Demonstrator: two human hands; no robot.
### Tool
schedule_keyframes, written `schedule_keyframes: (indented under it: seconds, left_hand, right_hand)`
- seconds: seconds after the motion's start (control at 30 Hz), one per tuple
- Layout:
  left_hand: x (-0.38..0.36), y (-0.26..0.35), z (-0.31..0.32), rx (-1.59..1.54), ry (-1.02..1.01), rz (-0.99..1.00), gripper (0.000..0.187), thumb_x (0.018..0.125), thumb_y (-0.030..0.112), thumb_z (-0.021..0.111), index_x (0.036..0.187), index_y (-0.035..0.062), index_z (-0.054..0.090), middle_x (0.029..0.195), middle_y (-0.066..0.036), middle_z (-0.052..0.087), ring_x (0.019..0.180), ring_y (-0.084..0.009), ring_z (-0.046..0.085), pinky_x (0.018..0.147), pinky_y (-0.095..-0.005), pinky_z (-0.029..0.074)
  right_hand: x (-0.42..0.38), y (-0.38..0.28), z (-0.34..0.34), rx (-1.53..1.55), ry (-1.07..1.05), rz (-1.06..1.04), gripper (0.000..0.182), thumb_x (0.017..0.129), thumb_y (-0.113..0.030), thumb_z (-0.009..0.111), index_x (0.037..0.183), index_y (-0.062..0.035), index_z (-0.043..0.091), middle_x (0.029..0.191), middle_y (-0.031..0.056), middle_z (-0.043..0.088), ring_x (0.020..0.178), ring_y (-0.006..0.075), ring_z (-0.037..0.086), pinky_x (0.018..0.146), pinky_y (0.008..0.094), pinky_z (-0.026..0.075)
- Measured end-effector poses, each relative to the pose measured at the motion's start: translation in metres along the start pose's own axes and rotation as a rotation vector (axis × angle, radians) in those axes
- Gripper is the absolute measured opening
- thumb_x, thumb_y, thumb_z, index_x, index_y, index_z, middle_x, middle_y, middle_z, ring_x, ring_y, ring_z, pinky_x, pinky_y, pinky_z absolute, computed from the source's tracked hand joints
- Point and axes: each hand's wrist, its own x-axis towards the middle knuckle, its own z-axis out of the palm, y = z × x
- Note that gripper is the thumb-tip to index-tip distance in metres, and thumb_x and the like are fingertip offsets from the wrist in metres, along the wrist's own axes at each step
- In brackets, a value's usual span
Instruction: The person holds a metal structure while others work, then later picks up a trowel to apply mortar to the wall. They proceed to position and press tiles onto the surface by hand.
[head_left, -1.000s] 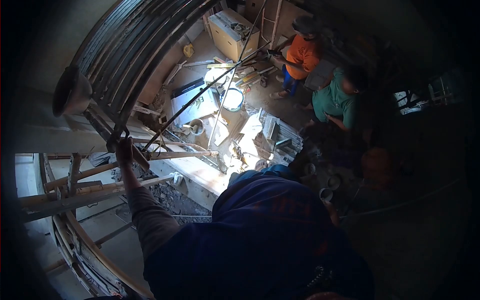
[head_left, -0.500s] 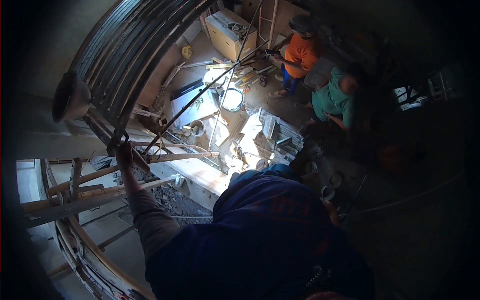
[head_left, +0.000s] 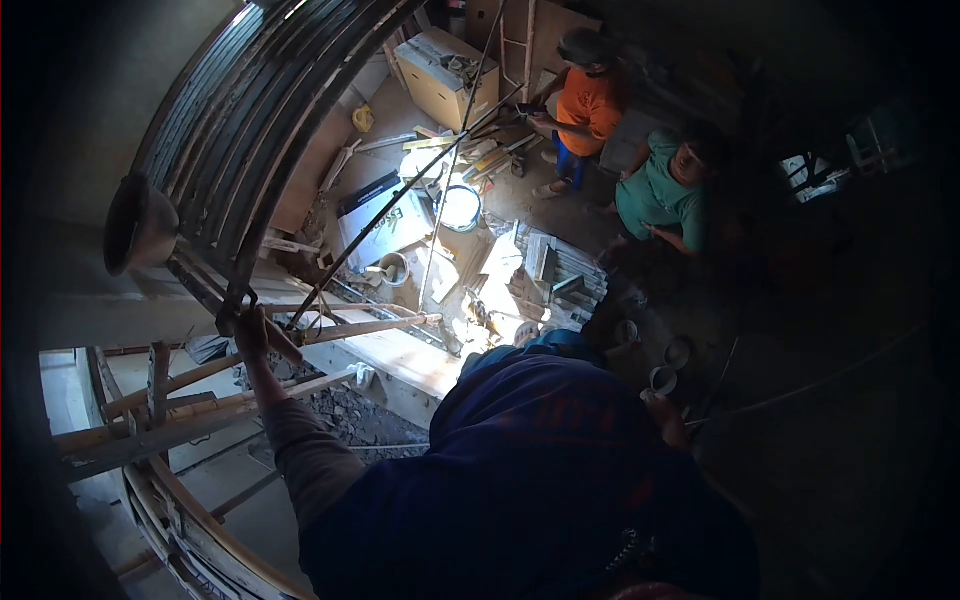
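My left hand [head_left: 252,335] is raised at the left, with its fingers closed around a dark scaffold bar [head_left: 205,284] where several poles meet. A short wooden piece [head_left: 284,343] sticks out beside this hand. Above and left of it hangs a metal bowl-shaped lamp or pan [head_left: 142,224]. In dim light at the right, my right hand [head_left: 666,415] is closed at the rim of a small round container [head_left: 663,380]. My dark blue garment hides part of the right arm. Another round container [head_left: 678,350] is just beyond it.
A person in orange [head_left: 588,105] stands holding a dark object; a person in green [head_left: 662,195] is nearby. A cardboard box [head_left: 440,80], white bucket [head_left: 460,208], panel [head_left: 388,225] and planks [head_left: 565,272] lie below. Wooden poles [head_left: 200,425] cross the lower left over rubble.
The view has shifted slightly. The person in green has turned the head up more. Both my hands keep their holds.
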Motion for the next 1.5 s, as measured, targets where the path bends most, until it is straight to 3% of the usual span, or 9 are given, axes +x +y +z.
schedule_keyframes:
  seconds: [0.17, 0.43, 0.9, 1.0, 1.07, 1.1, 1.13, 1.37, 1.5]
  left_hand:
    - [0.012, 0.028, -0.030, -0.166, -0.128, -0.209, 0.027, 0.086, 0.026, 0.037, 0.088, 0.0045, 0.054, 0.087, -0.013, 0.056, 0.084, -0.0285, 0.054, 0.075, -0.0386, 0.041]
    - [-0.006, -0.029, 0.028, -0.293, -0.290, -0.361, 0.032, 0.085, 0.028, 0.040, 0.085, -0.0007, 0.055, 0.084, -0.016, 0.057, 0.085, -0.0289, 0.052, 0.077, -0.0388, 0.038]
    - [-0.011, -0.041, 0.044, -0.400, -0.229, -0.473, 0.037, 0.084, 0.032, 0.040, 0.081, -0.0012, 0.056, 0.084, -0.018, 0.058, 0.085, -0.0308, 0.054, 0.078, -0.0385, 0.038]
    - [-0.017, -0.059, 0.061, -0.176, -0.291, -0.439, 0.038, 0.083, 0.035, 0.040, 0.080, 0.0005, 0.056, 0.079, -0.019, 0.058, 0.081, -0.0329, 0.054, 0.070, -0.0424, 0.042]
    - [-0.021, -0.069, 0.064, 0.079, -0.214, 0.044, 0.025, 0.085, 0.023, 0.039, 0.080, 0.0041, 0.054, 0.074, -0.017, 0.054, 0.074, -0.0303, 0.054, 0.066, -0.0425, 0.043]
    - [-0.015, -0.052, 0.049, -0.066, -0.242, -0.144, 0.015, 0.082, 0.016, 0.043, 0.085, 0.0074, 0.054, 0.075, -0.014, 0.055, 0.074, -0.0270, 0.056, 0.065, -0.0405, 0.044]
    - [-0.018, -0.064, 0.058, 0.224, -0.230, 0.104, 0.013, 0.081, 0.014, 0.044, 0.089, 0.0088, 0.053, 0.076, -0.012, 0.055, 0.075, -0.0257, 0.056, 0.066, -0.0394, 0.045]
    - [-0.004, -0.021, 0.016, -0.160, -0.252, -0.387, 0.033, 0.083, 0.034, 0.040, 0.083, 0.0050, 0.056, 0.085, -0.019, 0.055, 0.083, -0.0345, 0.053, 0.074, -0.0431, 0.040]
    - [-0.002, -0.011, 0.005, -0.200, -0.280, -0.399, 0.038, 0.081, 0.037, 0.042, 0.083, 0.0025, 0.057, 0.086, -0.020, 0.056, 0.085, -0.0351, 0.053, 0.074, -0.0430, 0.040]
  right_hand:
    - [-0.006, -0.001, 0.001, -0.293, -0.050, -0.243, 0.021, 0.075, -0.007, 0.046, 0.096, -0.0054, 0.048, 0.085, 0.0062, 0.052, 0.067, 0.0192, 0.052, 0.061, 0.0338, 0.046]
    - [-0.047, -0.088, -0.019, 0.280, 0.010, 0.332, 0.054, 0.061, -0.045, 0.072, 0.084, 0.0009, 0.056, 0.080, 0.0053, 0.057, 0.075, 0.0127, 0.052, 0.064, 0.0292, 0.043]
    - [-0.053, -0.089, -0.018, 0.184, 0.020, 0.293, 0.049, 0.067, -0.044, 0.066, 0.089, -0.0015, 0.054, 0.081, 0.0080, 0.057, 0.072, 0.0159, 0.055, 0.063, 0.0306, 0.043]
    - [-0.055, -0.096, -0.024, 0.168, 0.006, 0.289, 0.051, 0.067, -0.044, 0.066, 0.091, -0.0016, 0.053, 0.082, 0.0082, 0.057, 0.073, 0.0165, 0.055, 0.064, 0.0309, 0.043]
    - [-0.051, -0.091, -0.026, 0.158, 0.002, 0.287, 0.052, 0.066, -0.044, 0.066, 0.092, -0.0016, 0.053, 0.083, 0.0084, 0.057, 0.074, 0.0169, 0.055, 0.064, 0.0312, 0.043]
    - [-0.050, -0.090, -0.028, 0.155, 0.004, 0.286, 0.052, 0.066, -0.045, 0.066, 0.092, -0.0016, 0.053, 0.083, 0.0085, 0.057, 0.074, 0.0171, 0.055, 0.064, 0.0313, 0.043]
    - [-0.049, -0.089, -0.030, 0.155, 0.006, 0.288, 0.052, 0.066, -0.045, 0.066, 0.093, -0.0016, 0.053, 0.084, 0.0086, 0.057, 0.075, 0.0173, 0.055, 0.065, 0.0314, 0.043]
    - [-0.049, -0.089, -0.037, 0.129, -0.007, 0.299, 0.056, 0.066, -0.046, 0.066, 0.097, -0.0018, 0.052, 0.087, 0.0092, 0.057, 0.077, 0.0188, 0.055, 0.066, 0.0323, 0.043]
    - [-0.048, -0.089, -0.039, 0.117, -0.016, 0.294, 0.058, 0.066, -0.047, 0.066, 0.099, -0.0019, 0.051, 0.088, 0.0095, 0.057, 0.079, 0.0196, 0.055, 0.067, 0.0327, 0.043]
